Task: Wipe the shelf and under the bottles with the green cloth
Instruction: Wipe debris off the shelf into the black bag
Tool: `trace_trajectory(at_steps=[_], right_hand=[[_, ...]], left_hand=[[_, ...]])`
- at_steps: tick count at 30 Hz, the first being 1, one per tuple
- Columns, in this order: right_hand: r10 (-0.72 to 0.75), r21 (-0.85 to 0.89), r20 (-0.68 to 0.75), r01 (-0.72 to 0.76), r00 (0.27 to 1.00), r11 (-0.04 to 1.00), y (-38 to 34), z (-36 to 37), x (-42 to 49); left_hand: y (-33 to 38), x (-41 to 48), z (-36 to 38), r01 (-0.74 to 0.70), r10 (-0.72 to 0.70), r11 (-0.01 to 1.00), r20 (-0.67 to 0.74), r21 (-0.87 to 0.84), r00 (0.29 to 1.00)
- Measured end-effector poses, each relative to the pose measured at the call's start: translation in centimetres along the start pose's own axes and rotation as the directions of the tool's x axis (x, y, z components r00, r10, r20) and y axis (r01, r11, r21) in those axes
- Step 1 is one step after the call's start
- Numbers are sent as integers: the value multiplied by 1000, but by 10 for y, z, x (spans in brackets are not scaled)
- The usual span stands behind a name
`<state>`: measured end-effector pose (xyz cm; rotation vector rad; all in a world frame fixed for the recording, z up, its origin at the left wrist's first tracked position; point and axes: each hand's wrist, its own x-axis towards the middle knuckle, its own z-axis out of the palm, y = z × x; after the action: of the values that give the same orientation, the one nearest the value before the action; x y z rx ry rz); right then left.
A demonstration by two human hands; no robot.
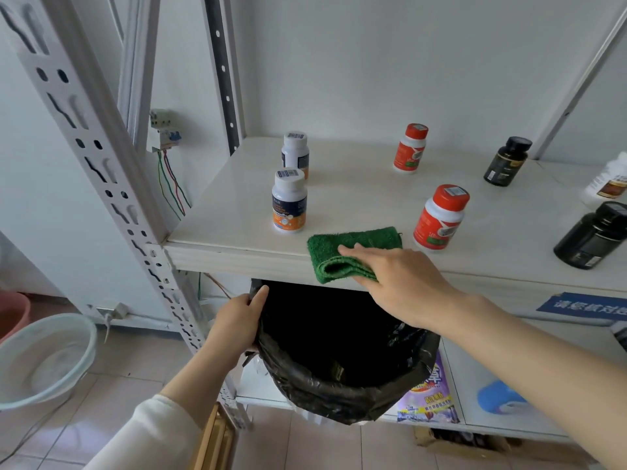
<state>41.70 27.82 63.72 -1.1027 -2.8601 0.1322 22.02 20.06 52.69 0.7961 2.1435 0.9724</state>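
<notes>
A folded green cloth [346, 251] lies at the front edge of the white shelf [230, 228], partly hanging over it. My right hand [403, 283] presses on the cloth's right part, fingers flat. My left hand [237, 320] grips the rim of a bin lined with a black bag [339, 385], held just below the shelf edge under the cloth. On the shelf stand two white bottles with orange labels [289, 205] at the left, two red-capped bottles [439, 217] in the middle, and black bottles [592, 237] at the right.
A perforated white upright [101, 157] frames the shelf's left side. A pale basin [44, 361] sits on the tiled floor at the left. The lower shelf holds a purple packet [429, 395] and a blue item [498, 398]. Loose wires [171, 184] hang behind.
</notes>
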Motion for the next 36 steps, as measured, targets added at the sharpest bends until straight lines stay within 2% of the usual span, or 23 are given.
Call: trace_trajectory(at_steps=[2,4,5,6,7,8,9,10,11,14,16,18,21,22,24,26,28,31,36], right_hand=[[7,13,27,-7,1000,1000,1,2,-12],[98,263,121,-127,988,956,9,11,-21],[160,420,191,-228,968,878,14,17,-24],[227,549,261,-337,938,765,18,22,-28],[288,671,329,-437,899,598,23,26,-32],[308,775,407,-504,860,383,28,27,-37],[298,823,480,-541,825,174,36,29,-40],[266,829,537,-559,800,10,42,29,-46],[224,820,571,-563,789,-105,49,29,-53],[152,811,564,-508,812,-291,67,31,-73],[96,790,513,-426,853,-442,81,31,-84],[66,774,445,-347,893,-529,94,27,-94],[66,752,417,-303,907,-585,115,18,-100],[35,759,387,-296,921,-580,124,16,-100],[75,809,306,-217,949,-546,138,7,-103],[85,765,367,-249,926,-594,158,-8,-104],[287,881,299,-147,910,-450,168,-35,-106],[361,947,236,-131,902,-292,196,-62,-94],[471,965,262,-228,842,-128,216,-104,-38]], left_hand=[[0,-2,5,-21,21,1000,13,4,1000],[1,-7,11,-45,45,999,35,4,998],[1,-10,14,-50,49,999,45,9,998],[0,-12,18,-63,62,998,56,16,997],[0,-14,21,-68,66,998,72,20,995],[-1,-15,24,-73,71,997,86,22,994],[0,-17,27,-66,63,998,106,19,992],[1,-17,31,-64,61,998,123,15,991],[1,-18,34,-65,63,998,143,8,988],[3,-20,49,-88,89,996,175,-12,981],[7,-22,59,-96,96,995,175,-10,980],[11,-23,67,-87,87,996,173,-5,981],[17,-25,79,-69,71,997,165,-16,984],[19,-25,84,-68,69,998,146,-12,987],[24,-28,92,-51,53,999,111,-18,992],[31,-31,100,-30,32,999,89,-23,996],[38,-34,108,-22,25,999,68,-41,997],[51,-40,113,-34,35,999,9,-30,999],[56,-42,113,29,-29,999,0,-27,1000]])
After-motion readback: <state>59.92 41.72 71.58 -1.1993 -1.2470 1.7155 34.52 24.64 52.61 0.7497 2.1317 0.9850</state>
